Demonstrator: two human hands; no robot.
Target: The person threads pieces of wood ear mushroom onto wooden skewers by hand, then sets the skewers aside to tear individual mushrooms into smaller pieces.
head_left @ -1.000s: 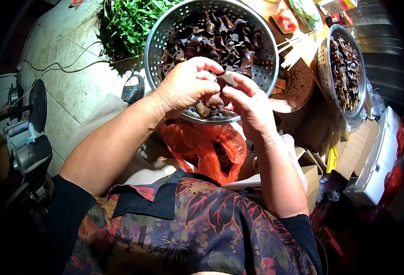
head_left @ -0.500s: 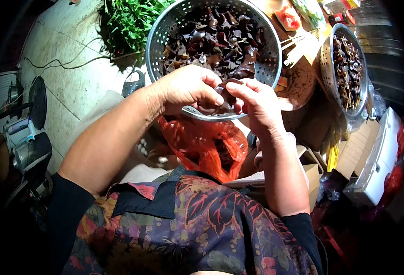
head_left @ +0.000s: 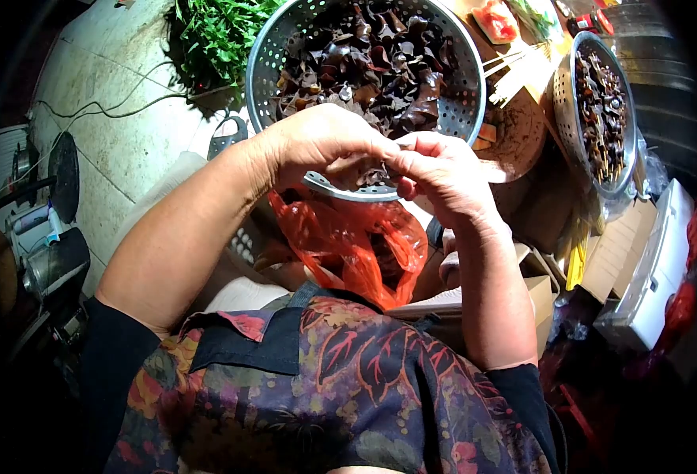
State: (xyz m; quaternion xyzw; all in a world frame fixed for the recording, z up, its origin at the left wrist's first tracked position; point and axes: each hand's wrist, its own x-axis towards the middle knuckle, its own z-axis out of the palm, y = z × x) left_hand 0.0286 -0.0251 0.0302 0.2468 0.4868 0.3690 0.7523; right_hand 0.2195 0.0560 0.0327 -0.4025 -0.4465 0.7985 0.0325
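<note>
bare left hand, small dark brown curled piece and bare right hand, gathered at the near rim of a large round perforated metal colander.

at far left, a bushy heap of green leaves lies on the pale tiled floor, beside the large colander; the left hand is bent inward, its thumb and fingers closed in a pinch; the piece, mostly hidden by the fingers, sits between both hands, above a crumpled red translucent plastic bag; behind it, many dark curled pieces fill the colander's middle; the right hand pinches the same piece, thumb against fingers, its tips touching the left's; further right, thin pale sticks, then a smaller perforated metal colander holding more dark pieces.
</note>
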